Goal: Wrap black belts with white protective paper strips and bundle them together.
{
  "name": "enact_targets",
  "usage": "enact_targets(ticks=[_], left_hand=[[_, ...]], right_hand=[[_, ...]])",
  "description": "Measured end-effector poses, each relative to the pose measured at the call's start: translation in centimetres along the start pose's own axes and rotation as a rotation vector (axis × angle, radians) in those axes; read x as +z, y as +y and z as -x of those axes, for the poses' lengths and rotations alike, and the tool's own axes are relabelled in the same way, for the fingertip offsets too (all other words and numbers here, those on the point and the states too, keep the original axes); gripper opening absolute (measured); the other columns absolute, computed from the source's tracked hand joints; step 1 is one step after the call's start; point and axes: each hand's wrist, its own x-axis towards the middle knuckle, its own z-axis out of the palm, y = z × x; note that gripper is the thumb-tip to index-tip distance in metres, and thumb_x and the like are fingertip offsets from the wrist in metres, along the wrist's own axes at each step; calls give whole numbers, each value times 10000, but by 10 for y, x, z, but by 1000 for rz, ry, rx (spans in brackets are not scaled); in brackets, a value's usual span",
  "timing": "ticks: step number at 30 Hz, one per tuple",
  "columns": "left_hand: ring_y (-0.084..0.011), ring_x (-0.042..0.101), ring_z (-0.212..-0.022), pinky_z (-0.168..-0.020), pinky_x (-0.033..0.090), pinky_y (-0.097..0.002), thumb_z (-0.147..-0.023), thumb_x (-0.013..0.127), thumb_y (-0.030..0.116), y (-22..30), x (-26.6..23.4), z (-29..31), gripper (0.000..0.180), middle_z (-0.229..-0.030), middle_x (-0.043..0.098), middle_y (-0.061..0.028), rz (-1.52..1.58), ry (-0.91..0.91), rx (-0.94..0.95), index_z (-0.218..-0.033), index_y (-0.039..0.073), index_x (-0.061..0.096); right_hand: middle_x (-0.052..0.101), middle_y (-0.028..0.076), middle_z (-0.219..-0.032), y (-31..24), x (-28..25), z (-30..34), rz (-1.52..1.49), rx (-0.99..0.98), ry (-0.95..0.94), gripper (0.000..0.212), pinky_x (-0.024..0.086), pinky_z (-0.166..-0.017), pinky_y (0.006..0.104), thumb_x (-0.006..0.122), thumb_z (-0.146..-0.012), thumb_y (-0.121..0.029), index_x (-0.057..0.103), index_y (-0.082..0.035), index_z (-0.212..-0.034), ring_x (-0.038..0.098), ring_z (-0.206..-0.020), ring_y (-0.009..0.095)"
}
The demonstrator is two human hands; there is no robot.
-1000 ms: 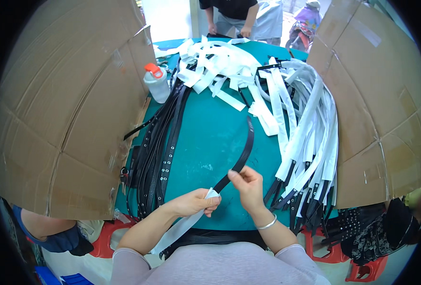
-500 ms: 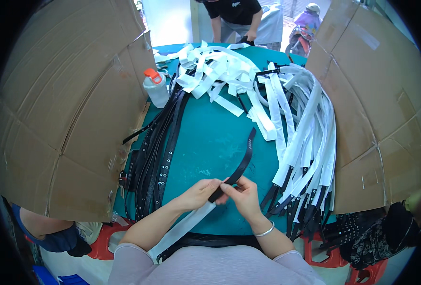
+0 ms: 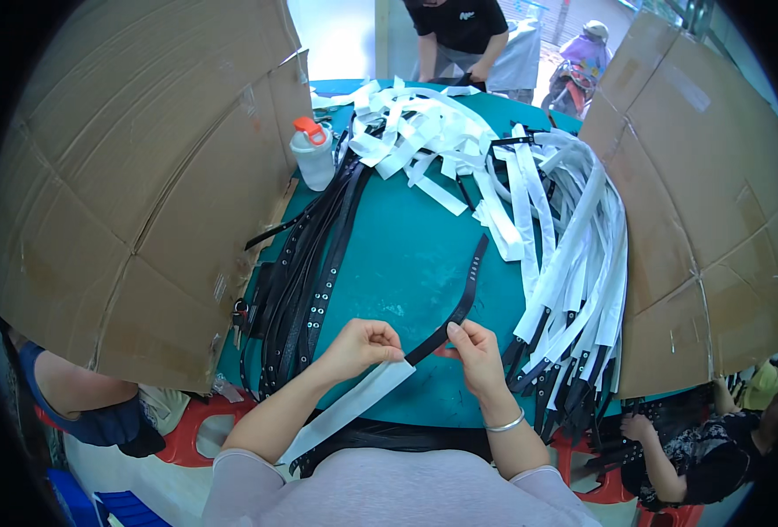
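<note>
My right hand pinches the black strap slanting forward-right from the white sleeve, beside my left hand, whose grip I can't tell.

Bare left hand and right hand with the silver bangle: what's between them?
In the head view, a flat black strap spans between left hand and right hand; a long white strip meets it near the former.

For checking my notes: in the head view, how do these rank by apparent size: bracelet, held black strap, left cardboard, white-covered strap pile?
1. Left cardboard
2. White-covered strap pile
3. Held black strap
4. Bracelet
</note>
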Motion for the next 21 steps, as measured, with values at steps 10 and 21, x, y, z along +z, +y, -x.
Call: enact_targets(ticks=[10, 21], left_hand=[[-75, 601, -661, -625, 469, -184, -724, 716, -33, 29, 16, -15, 203, -709, 629, -29, 172, 94, 67, -871, 26, 589], [-80, 603, -666, -616, 469, -185, -725, 736, -2, 96, 38, -21, 180, -732, 625, -31, 81, 62, 214, -816, 42, 587]], right_hand=[[635, 64, -785, -15, -1, 0, 334, -422, 210, 191, 443, -601, 206, 599, -875, -120, 658, 43, -795, 553, -639, 90], [598, 27, -636, -64, -3, -20, 223, -501, 267, 207, 375, -512, 189, 605, -870, -106, 640, 50, -739, 504, -562, 51]])
